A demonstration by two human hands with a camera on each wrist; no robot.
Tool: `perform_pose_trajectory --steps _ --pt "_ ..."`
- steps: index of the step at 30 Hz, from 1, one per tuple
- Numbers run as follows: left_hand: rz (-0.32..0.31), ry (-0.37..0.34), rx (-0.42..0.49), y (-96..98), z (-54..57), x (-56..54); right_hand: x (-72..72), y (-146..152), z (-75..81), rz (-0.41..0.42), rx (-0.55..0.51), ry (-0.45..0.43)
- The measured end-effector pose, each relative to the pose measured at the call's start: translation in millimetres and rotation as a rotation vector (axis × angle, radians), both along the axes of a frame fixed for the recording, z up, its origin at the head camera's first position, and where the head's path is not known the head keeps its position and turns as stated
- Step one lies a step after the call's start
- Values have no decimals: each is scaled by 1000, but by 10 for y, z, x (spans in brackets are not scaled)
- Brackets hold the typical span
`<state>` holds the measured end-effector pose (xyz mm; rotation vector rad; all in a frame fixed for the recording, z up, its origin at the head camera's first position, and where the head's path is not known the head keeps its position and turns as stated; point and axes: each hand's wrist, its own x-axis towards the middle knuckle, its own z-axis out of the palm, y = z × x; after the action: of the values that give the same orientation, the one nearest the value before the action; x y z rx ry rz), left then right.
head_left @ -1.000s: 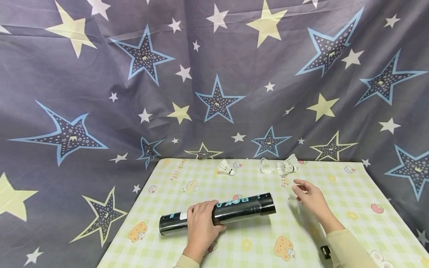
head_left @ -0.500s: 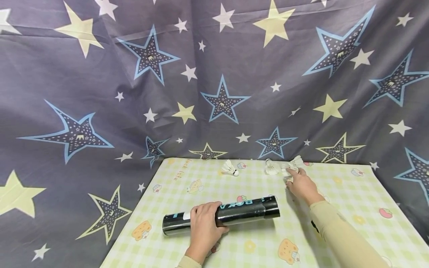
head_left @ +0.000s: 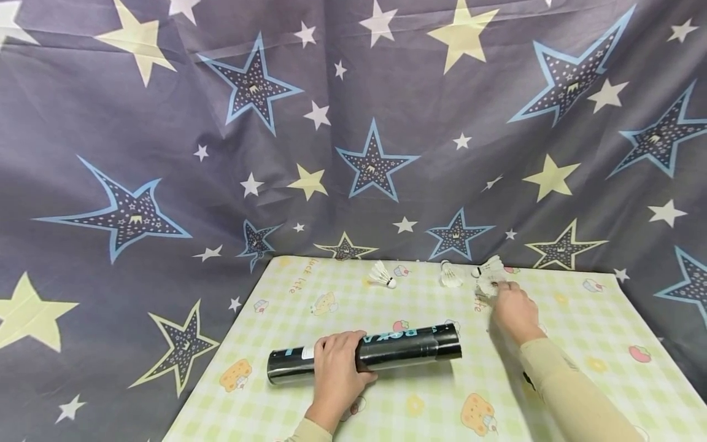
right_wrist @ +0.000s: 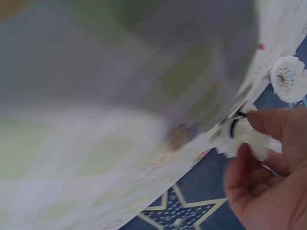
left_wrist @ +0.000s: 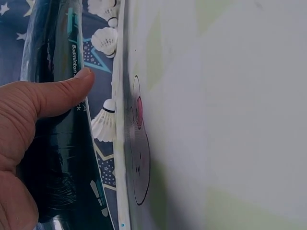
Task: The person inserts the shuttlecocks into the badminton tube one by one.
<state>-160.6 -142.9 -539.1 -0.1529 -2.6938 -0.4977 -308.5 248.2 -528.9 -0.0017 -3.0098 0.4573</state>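
Observation:
My left hand [head_left: 339, 374] grips a black shuttlecock tube [head_left: 409, 347] with light blue lettering around its middle; its right end points toward the right side of the table. In the left wrist view, my thumb lies across the tube [left_wrist: 57, 143], beside the printed word "Badminton". Farther back, my right hand [head_left: 516, 310] pinches a white feather shuttlecock [head_left: 487, 286] at its cork end, the cork hidden by the fingers. Right behind it lies a second shuttlecock [head_left: 491, 267]. In the right wrist view, white feathers [right_wrist: 259, 143] show between thumb and fingers.
Two other shuttlecocks lie along the back of the table: one [head_left: 451, 275] left of my right hand, one [head_left: 382, 275] farther left. A green checked cloth [head_left: 287, 417] covers the table. A grey star-patterned curtain [head_left: 309, 55] hangs behind its back edge.
My right hand has reached from the air right of the tube to the back shuttlecocks and taken hold of one. The left hand and tube stay nearly in place; the head view has shifted slightly.

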Motion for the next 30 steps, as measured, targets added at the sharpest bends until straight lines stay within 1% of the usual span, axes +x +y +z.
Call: perform_pose_trajectory --steps 3,4,6,8,12,13,15,18,20,23,27,30 --pt "-4 1 0 9 8 -8 84 114 -9 -61 -67 81" --pt "-5 1 1 11 9 -12 113 155 -7 -84 -113 93" --pt "-4 -2 -3 15 7 -19 180 217 -7 -123 -253 86" --pt "-2 -4 -2 17 4 -23 246 273 0 -156 -461 25" --pt "4 -3 -1 19 -3 -25 374 334 4 -201 -947 -151" --pt "5 -4 0 19 -5 -25 405 342 5 -206 -1053 -196" --pt "6 -5 -1 20 -7 -28 470 335 3 -194 -1229 -252" --pt "11 -6 -1 22 -6 -33 572 277 20 -148 -1397 -310" --pt "14 -9 2 24 -3 -34 644 210 43 -106 -1443 -329" --pt "12 -15 10 33 3 -32 754 95 87 -58 -1469 -353" --pt "8 -25 14 53 3 -29 882 -30 142 -18 -1468 -381" --pt "13 -28 11 59 2 -28 949 -96 166 14 -1460 -405"
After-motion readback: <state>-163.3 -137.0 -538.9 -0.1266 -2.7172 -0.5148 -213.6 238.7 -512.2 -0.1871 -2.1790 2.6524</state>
